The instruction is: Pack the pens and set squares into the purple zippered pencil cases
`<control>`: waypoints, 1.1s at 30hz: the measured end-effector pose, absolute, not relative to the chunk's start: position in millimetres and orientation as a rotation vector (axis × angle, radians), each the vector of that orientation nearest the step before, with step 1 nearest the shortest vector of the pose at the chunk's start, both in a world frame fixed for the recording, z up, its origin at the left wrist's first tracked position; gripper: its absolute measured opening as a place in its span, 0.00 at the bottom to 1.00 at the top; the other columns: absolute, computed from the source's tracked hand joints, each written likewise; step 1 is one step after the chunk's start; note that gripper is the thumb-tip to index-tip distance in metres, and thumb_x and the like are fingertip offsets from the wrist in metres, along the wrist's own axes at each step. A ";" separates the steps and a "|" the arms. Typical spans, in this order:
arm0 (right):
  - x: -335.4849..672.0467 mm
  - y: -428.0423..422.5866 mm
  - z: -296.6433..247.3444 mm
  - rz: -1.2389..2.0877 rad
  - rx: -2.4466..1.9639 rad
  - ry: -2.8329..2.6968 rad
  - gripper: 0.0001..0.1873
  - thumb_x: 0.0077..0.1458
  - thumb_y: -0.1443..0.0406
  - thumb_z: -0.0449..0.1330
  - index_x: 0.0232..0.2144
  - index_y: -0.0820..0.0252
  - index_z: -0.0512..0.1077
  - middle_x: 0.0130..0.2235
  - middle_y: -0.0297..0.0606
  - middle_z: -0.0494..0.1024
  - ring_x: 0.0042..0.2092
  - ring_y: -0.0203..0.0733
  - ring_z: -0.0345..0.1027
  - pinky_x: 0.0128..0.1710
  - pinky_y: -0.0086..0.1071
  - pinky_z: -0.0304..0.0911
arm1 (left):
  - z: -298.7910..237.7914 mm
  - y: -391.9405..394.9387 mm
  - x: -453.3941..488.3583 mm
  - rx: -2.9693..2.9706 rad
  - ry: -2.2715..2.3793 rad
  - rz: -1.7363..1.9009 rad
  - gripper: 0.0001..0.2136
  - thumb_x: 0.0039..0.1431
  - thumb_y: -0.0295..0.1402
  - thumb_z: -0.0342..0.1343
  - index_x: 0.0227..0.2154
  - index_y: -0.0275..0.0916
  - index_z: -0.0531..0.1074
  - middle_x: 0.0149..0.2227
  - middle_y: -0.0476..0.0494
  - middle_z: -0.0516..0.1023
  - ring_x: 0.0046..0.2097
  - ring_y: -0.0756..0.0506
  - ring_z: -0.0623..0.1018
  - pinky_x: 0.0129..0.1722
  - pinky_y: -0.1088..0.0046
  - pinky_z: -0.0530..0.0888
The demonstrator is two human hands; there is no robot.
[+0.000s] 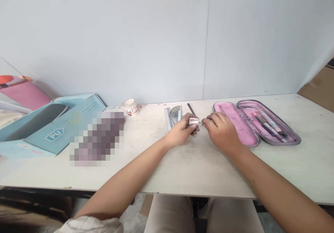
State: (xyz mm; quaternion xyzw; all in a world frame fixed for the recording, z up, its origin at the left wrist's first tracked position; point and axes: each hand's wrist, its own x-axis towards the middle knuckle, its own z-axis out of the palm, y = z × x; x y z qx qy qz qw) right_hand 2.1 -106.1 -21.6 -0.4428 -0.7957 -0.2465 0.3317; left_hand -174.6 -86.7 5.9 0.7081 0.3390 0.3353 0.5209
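Observation:
My left hand [183,130] is closed on a small white pencil sharpener [193,121], held between thumb and fingers above the table. A short piece of thin, dark patterned pencil [200,122] shows between the sharpener's right end and my right hand [221,128]. The fingertips of that hand pinch it; the rest of it is hidden by the hand. How far it reaches into the sharpener I cannot tell. Just behind my left hand lie a dark thin stick [191,108] and clear rulers with a protractor [175,114].
An open pink pencil case [252,141] with several pens lies right of my hands. To the left are a paper cup [129,107], a blurred purple object [99,139] and an open light-blue box [75,121]. A wall [156,52] stands behind the table [146,177].

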 end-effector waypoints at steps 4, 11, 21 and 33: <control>1.4 -109.6 -22.0 -0.726 -1.157 -2.131 0.11 0.57 0.71 0.47 0.36 0.60 0.69 0.33 0.39 0.72 0.36 0.41 0.60 0.34 0.34 0.53 | -5.2 -98.0 -169.5 1.766 0.833 0.851 0.04 0.61 0.34 0.42 0.37 0.40 0.55 0.25 0.53 0.62 0.27 0.53 0.65 0.28 0.75 0.66; -8.3 -116.9 -20.3 -0.684 -1.233 -2.109 0.12 0.48 0.76 0.47 0.30 0.60 0.68 0.27 0.38 0.71 0.31 0.40 0.60 0.30 0.33 0.49 | -11.4 -107.5 -168.2 1.909 0.844 0.908 0.04 0.61 0.33 0.41 0.37 0.40 0.56 0.25 0.53 0.61 0.27 0.52 0.64 0.30 0.74 0.64; -9.6 -116.6 8.0 -0.059 -1.399 -2.352 0.10 0.42 0.74 0.47 0.24 0.59 0.65 0.25 0.34 0.72 0.26 0.36 0.60 0.26 0.30 0.44 | -11.1 -105.5 -181.6 2.117 0.819 0.842 0.05 0.60 0.31 0.39 0.39 0.39 0.55 0.36 0.43 0.70 0.36 0.47 0.71 0.36 0.69 0.67; -11.3 -110.5 29.1 0.600 -1.462 -2.263 0.14 0.57 0.61 0.44 0.26 0.61 0.65 0.24 0.35 0.67 0.26 0.35 0.58 0.26 0.29 0.51 | -10.7 -102.7 -182.7 1.958 0.770 0.944 0.05 0.60 0.34 0.43 0.37 0.39 0.57 0.33 0.47 0.67 0.32 0.51 0.69 0.34 0.71 0.69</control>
